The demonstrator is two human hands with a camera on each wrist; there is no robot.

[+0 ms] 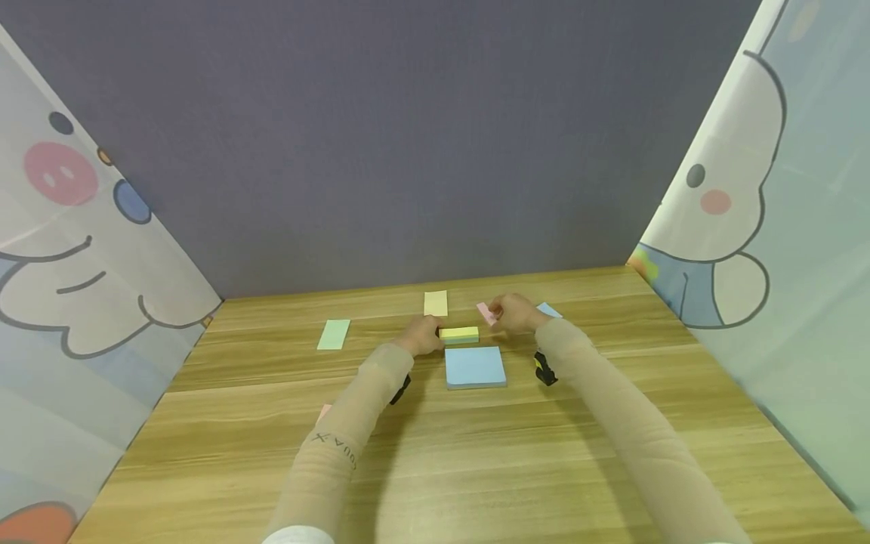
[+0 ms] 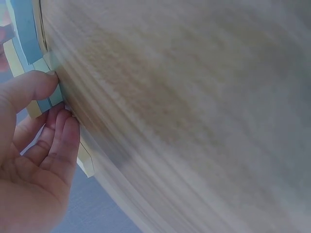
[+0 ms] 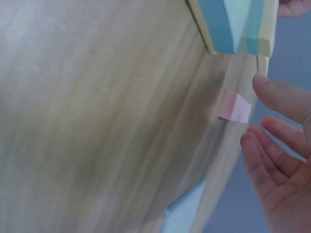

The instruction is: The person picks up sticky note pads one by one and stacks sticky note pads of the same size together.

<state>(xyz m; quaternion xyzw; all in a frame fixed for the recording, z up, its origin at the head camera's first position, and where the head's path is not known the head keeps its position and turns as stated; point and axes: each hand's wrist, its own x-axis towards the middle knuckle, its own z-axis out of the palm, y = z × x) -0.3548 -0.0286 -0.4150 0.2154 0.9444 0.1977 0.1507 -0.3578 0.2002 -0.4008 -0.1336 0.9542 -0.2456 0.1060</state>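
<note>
In the head view my left hand [image 1: 423, 335] pinches the left end of a small yellow-and-green sticky note pad [image 1: 461, 332]. The left wrist view has the thumb on one face of that pad [image 2: 56, 96] and the fingers around its other side. My right hand [image 1: 516, 313] hovers over a pink sticky note [image 1: 485, 310]. Seen from the right wrist, thumb and fingers [image 3: 250, 141] stand apart beside the pink note [image 3: 235, 108], which is creased and lies on the wood. A larger blue sticky note pad [image 1: 475, 366] lies just in front of the small pad.
Single notes are spread over the wooden table [image 1: 462, 468]: yellow [image 1: 436, 303] at the back, green [image 1: 334, 334] to the left, blue [image 1: 549, 310] behind the right wrist. Another pink note [image 1: 324, 411] is partly covered by the left forearm. A grey wall [image 1: 421, 151] borders the back.
</note>
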